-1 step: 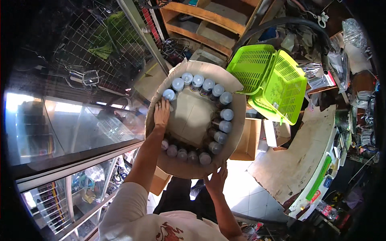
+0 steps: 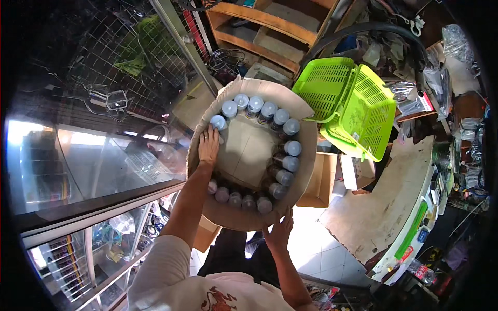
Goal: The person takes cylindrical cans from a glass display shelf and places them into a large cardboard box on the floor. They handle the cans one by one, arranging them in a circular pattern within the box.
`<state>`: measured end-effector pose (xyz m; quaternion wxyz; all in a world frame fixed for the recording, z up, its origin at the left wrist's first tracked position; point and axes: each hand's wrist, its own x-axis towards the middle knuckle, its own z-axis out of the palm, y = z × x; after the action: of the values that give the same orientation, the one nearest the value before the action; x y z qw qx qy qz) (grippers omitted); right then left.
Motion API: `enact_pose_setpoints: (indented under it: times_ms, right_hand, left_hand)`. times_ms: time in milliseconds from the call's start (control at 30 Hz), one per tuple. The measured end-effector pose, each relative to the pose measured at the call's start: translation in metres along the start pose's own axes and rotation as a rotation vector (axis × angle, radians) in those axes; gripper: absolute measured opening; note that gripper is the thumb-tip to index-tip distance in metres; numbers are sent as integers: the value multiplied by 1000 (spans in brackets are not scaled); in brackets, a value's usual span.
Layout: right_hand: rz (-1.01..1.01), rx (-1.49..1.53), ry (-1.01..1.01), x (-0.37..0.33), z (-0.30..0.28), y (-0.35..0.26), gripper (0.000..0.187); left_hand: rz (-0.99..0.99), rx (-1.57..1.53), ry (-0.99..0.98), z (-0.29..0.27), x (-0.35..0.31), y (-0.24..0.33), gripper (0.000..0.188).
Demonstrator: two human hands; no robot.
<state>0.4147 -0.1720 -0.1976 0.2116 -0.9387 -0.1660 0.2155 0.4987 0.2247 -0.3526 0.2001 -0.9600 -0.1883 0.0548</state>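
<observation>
An open cardboard box (image 2: pixel 244 220) with raised walls sits before me. Upright cans with translucent caps line its inside edges in a ring; the middle shows bare cardboard. My left hand (image 2: pixel 209 146) reaches in along the left wall, fingers stretched out and slightly apart. Its fingertips are at the lower edge of a capped can (image 2: pixel 218 122) near the far left corner; whatever lies under the palm is hidden. At the near right corner, my right hand (image 2: pixel 279 231) rests against the outside of the box, fingers apart and pointing up toward the rim.
Two nested-looking green plastic baskets (image 2: pixel 365 114) stand beyond the box's right side. Another cardboard box (image 2: pixel 317 181) is below them. A worn wooden counter (image 2: pixel 384 207) curves along the right. A glass display case (image 2: pixel 104 212) borders the left; wooden shelves (image 2: pixel 264 26) stand at the back.
</observation>
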Motion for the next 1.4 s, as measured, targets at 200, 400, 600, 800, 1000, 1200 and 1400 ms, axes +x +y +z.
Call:
enact_pose_setpoints:
  times_ms: [200,400,600,800,1000,1200,1400]
  right_hand:
    - [-55,-22,45,7,1,3,67]
    - [-12,1,7,12,-4,0,65]
    - [8,24,7,4,-2,-2,66]
    - [-88,-27,-46,-18,-1,8,72]
    - [-354,64,16,-42,-2,26,67]
    - [-732,203,-126,-82,-11,32,56]
    - [-771,204,-433,-148,-13,2,57]
  left_hand:
    - [13,-58,-51,2,1,0,49]
    - [-57,-57,30,2,8,8,50]
    - [-73,7,92,-9,10,12,51]
    - [-78,-69,9,-64,-24,12,51]
    - [-76,-934,-85,-191,-147,25,58]
    - [-294,-1450,108,-244,-373,55,45]
    - [-666,-1486,72,-323,-549,22,46]
